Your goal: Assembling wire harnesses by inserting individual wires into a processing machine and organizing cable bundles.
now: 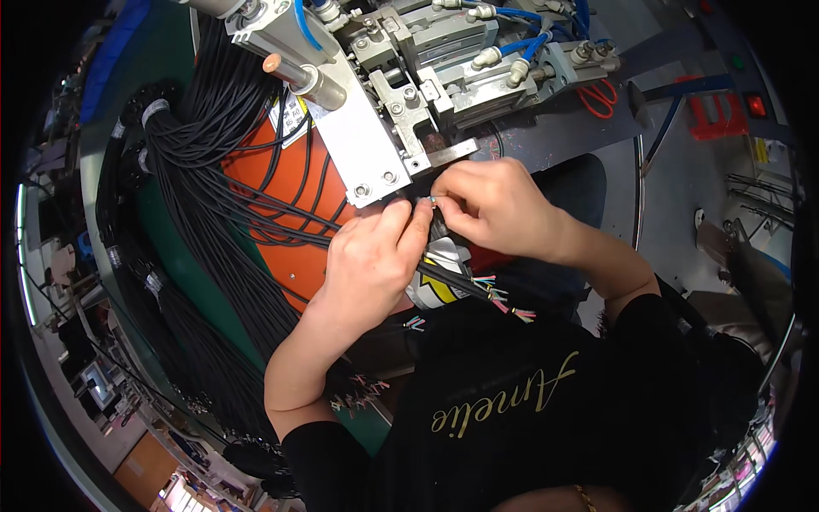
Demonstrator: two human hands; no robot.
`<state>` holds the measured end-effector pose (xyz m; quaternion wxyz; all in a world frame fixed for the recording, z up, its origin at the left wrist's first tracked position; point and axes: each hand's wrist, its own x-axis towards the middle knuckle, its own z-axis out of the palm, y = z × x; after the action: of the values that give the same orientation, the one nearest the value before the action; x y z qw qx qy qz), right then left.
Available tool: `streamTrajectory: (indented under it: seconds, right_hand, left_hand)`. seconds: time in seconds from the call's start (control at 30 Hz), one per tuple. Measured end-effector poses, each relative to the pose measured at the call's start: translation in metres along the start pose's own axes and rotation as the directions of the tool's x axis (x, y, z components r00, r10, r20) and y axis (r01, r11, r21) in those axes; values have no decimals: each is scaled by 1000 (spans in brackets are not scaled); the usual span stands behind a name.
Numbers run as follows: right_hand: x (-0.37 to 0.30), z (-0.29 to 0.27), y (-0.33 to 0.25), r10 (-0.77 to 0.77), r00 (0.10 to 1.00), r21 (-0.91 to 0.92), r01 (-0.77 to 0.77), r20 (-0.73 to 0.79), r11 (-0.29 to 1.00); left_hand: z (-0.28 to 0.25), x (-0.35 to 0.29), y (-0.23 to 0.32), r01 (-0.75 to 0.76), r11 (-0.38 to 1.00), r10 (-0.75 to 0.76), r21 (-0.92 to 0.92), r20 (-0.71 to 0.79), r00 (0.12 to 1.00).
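In front of the machine's metal plate (354, 149), my two hands meet fingertip to fingertip. My left hand (371, 260) is closed round a black cable, mostly hidden under its fingers. From the right, my right hand (503, 209) pinches the tiny thin wires (433, 202) at that cable's end with thumb and forefinger. Just below the hands, several black cable ends (452, 277) stick out with stripped pink, white and blue wires (503, 303). A metal bar (448, 154) of the machine lies just above my fingertips.
A thick bundle of black cables (200, 128) lies over the orange surface (277, 256) and green mat on the left. Metal clamps, cylinders (478, 102) and blue air tubes (520, 60) fill the top. A copper-tipped post (294, 75) rises from the plate. Red cord (600, 101) hangs at right.
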<state>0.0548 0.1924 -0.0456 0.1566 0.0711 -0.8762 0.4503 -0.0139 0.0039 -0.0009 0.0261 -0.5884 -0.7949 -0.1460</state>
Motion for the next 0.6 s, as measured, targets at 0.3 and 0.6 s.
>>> streamTrajectory:
  seconds: [0.3, 0.6]
  right_hand:
    - [-11, 0, 12, 200, 978, 173, -206, 52, 963]
    - [-17, -13, -10, 302, 953, 467, -276, 22, 840]
  left_hand:
    - [-5, -28, -16, 219, 955, -240, -202, -84, 967]
    - [5, -38, -16, 399, 908, -413, -124, -122, 902]
